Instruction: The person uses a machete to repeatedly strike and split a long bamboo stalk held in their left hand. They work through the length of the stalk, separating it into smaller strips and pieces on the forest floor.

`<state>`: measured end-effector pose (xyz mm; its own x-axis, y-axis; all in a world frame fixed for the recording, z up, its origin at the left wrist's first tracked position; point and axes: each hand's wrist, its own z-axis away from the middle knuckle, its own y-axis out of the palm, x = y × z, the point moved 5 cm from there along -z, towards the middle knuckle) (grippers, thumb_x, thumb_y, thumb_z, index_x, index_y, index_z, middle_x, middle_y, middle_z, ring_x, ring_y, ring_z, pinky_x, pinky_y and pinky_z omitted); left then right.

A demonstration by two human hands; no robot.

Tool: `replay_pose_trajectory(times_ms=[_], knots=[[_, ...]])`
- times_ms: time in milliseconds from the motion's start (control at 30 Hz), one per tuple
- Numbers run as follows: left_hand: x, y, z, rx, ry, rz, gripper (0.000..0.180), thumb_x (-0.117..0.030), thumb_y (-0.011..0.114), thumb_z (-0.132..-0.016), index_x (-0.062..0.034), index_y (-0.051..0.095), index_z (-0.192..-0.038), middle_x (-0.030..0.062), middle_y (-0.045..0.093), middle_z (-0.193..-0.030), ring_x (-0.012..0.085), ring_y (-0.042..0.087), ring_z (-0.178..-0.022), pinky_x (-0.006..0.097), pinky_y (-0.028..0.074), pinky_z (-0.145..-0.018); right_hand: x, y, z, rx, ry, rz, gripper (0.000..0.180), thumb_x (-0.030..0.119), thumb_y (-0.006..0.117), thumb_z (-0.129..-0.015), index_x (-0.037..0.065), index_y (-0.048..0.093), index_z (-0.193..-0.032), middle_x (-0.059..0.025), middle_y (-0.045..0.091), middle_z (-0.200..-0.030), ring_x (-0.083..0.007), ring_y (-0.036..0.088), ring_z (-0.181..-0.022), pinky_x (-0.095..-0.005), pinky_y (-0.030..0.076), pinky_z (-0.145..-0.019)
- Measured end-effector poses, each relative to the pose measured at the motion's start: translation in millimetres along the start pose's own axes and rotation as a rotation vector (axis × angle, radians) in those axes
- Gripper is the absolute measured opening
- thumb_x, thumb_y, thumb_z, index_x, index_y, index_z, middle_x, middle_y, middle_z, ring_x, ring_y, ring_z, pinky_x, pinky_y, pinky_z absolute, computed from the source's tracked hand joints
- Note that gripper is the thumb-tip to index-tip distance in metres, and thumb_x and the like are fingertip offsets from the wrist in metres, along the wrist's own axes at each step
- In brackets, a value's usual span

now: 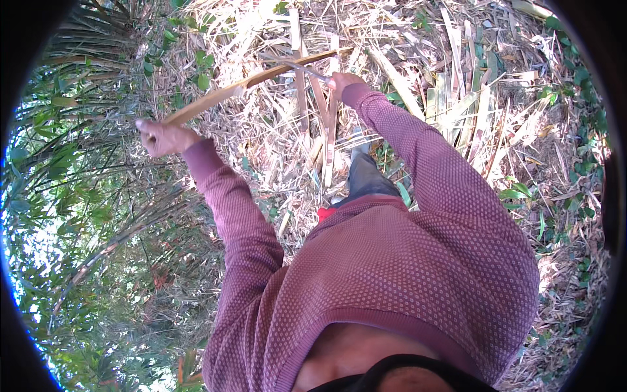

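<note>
Tan strip point(208, 102) gripped by left hand point(166, 138); right hand point(342, 83) holds knife point(312, 71) across it: likely trimming; next stroke needs steadiness.

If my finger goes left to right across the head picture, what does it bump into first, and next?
Green plants → left hand → long brown strip → right hand → leaves by the right edge.

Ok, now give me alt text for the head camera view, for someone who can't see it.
The left hand holds a long tan strip while the right hand grips a thin blade that crosses it in this view. A maroon sweater fills the lower middle; beyond, flat strips lie on dry plant litter, with green foliage at left.
</note>
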<state>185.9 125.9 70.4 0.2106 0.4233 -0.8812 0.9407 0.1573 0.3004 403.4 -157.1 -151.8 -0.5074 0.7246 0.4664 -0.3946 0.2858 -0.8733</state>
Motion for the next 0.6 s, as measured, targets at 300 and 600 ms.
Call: replay_pose_trajectory(times_ms=[300,600], knots=[[3,14,-18,-0.013,0.024,-0.087,0.034,-0.035,0.057,-0.083,-0.0025,0.054,-0.072,0.0077,0.049,-0.070,0.0190,0.051,-0.065,0.035,0.048,-0.061,-15,28,-34,0.126,0.065,-0.283,0.022,0.018,0.054,-0.079,0.007,0.053,-0.098,-0.0139,0.059,-0.079,-0.0284,0.059,-0.073,-0.0392,0.048,-0.070],[13,52,-39,-0.058,0.073,-0.191,0.037,-0.034,0.054,-0.084,-0.0026,0.042,-0.069,0.0064,0.043,-0.072,0.0185,0.044,-0.062,0.032,0.046,-0.055,-59,31,-67,0.138,-0.016,-0.137,0.022,0.020,0.054,-0.078,0.011,0.048,-0.097,-0.0143,0.059,-0.077,-0.0314,0.060,-0.075,-0.0414,0.047,-0.067]])
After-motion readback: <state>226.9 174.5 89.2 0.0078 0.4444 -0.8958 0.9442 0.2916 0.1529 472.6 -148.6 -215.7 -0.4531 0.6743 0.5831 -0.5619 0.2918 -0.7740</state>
